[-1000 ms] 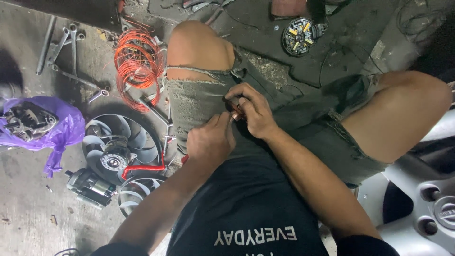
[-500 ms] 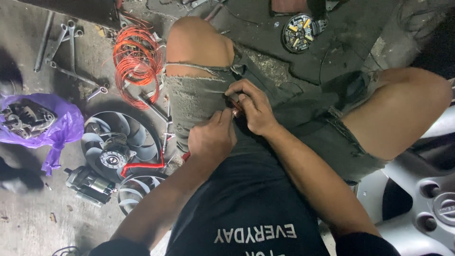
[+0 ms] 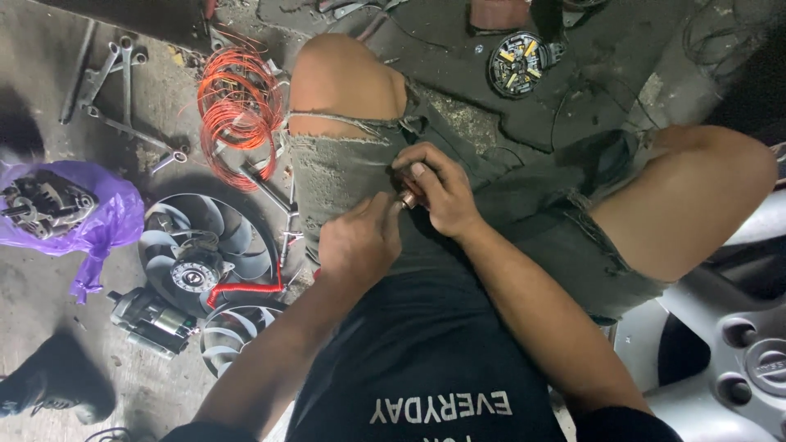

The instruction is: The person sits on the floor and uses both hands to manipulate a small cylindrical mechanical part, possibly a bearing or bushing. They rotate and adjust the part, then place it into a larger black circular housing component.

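**Small copper part worked over the lap**

The right hand (image 3: 438, 192) pinches a small copper-coloured part (image 3: 405, 199) on the thigh; the left hand (image 3: 360, 241), fingers curled, touches it from 8 o'clock. The work seems midway. The part is mostly hidden. A fan (image 3: 201, 241) and an orange wire coil (image 3: 240, 102) lie at 9 and 11 o'clock

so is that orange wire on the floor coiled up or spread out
Coiled. The orange wire lies in a bundle of round loops on the concrete floor, beside the person's bare knee and above the fan.
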